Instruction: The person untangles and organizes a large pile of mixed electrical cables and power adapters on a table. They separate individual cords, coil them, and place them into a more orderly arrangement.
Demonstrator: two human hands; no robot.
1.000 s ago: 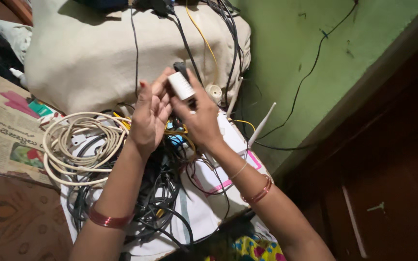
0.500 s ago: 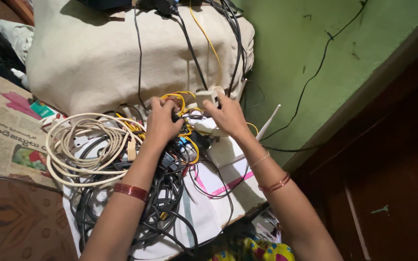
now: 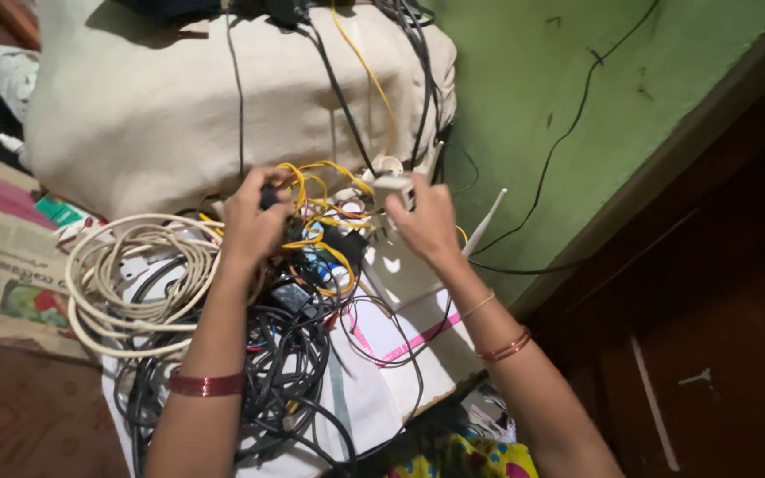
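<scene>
Black cables (image 3: 281, 381): tangled heap nearest the viewer, lying on a white sheet with a pink stripe (image 3: 405, 345).
Cream cable coil (image 3: 135, 283): left of the heap, beside a folded newspaper (image 3: 2, 265).
Left hand (image 3: 254, 226): grip closed on a small dark plug (image 3: 267, 196) among yellow wires (image 3: 316, 221).
Right hand (image 3: 422, 221): grip closed on a white adapter (image 3: 393, 186).
Beige bundle (image 3: 179, 106): farthest, against the green wall (image 3: 533, 88).

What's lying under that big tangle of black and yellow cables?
The cable tangle lies on a white sheet with a pink stripe. A cream cable coil sits beside it. Whatever is beneath the densest part is covered.
</scene>
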